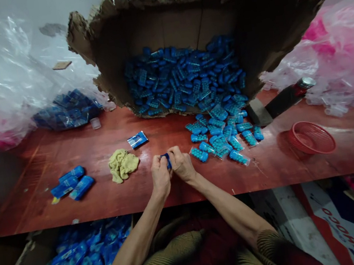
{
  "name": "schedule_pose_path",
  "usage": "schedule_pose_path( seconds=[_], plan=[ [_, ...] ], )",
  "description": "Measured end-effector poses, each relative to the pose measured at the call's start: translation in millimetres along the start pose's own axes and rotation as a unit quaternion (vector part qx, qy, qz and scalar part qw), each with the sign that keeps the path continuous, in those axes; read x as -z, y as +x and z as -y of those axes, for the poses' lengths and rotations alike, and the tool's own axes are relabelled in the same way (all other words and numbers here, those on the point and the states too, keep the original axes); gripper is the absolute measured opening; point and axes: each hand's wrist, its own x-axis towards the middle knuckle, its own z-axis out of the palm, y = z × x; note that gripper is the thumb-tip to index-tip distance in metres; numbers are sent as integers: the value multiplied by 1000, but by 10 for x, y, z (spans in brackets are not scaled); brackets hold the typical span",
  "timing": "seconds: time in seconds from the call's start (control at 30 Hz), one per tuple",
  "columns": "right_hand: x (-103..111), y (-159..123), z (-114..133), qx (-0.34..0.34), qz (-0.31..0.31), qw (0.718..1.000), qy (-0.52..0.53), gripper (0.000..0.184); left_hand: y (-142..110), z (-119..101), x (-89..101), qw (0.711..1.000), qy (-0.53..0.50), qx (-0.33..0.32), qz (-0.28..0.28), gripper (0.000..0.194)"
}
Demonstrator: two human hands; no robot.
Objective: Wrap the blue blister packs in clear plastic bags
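Between my left hand [161, 175] and my right hand [182, 164] is a small dark blue packet [167, 160], mostly hidden by the fingers. Both hands are closed on it, just above the front of the red table. A flat blue and white sachet [138, 139] lies beyond my left hand, beside a crumpled yellow-green cloth [123, 164]. Right of my right hand spreads a loose group of clear containers [219, 143] with blue caps and blue balls inside. Several blue wrapped packs [72, 184] rest at the left.
A torn cardboard box [176, 20] on its side holds many more blue-capped containers. A red plastic basket [312, 138] and a dark bottle [288, 99] stand at right. Clear plastic bags pile up at both sides. Below the table edge, a box holds blue packs [80, 264].
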Motion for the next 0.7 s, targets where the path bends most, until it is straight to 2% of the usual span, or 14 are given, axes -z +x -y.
schedule_pose_path(
  seconds=[0.1,0.23,0.3,0.4,0.47,0.53,0.6,0.7],
  plan=[
    [-56,-5,-11,6,-24,1000,-13,28,62,25,16,1000,-11,1,-4,15],
    [-102,13,-59,44,-13,999,-9,28,127,11,14,1000,-24,-11,10,16],
    [-103,47,-110,26,-12,1000,-13,27,119,-7,-7,999,-50,0,18,18],
    [-104,64,-140,-21,-63,998,2,29,117,-34,-31,998,-58,18,27,17],
    [-124,43,-109,-3,-97,995,32,30,135,-42,-34,999,-30,-6,14,17],
    [-156,29,-76,35,-96,993,56,28,148,-40,-35,1000,-6,-29,0,18],
    [-182,46,-82,39,-87,994,62,25,139,-30,-38,1000,-19,-9,5,18],
    [-182,105,-165,-10,-93,994,63,24,116,-9,-18,995,-70,53,48,21]
  ],
)
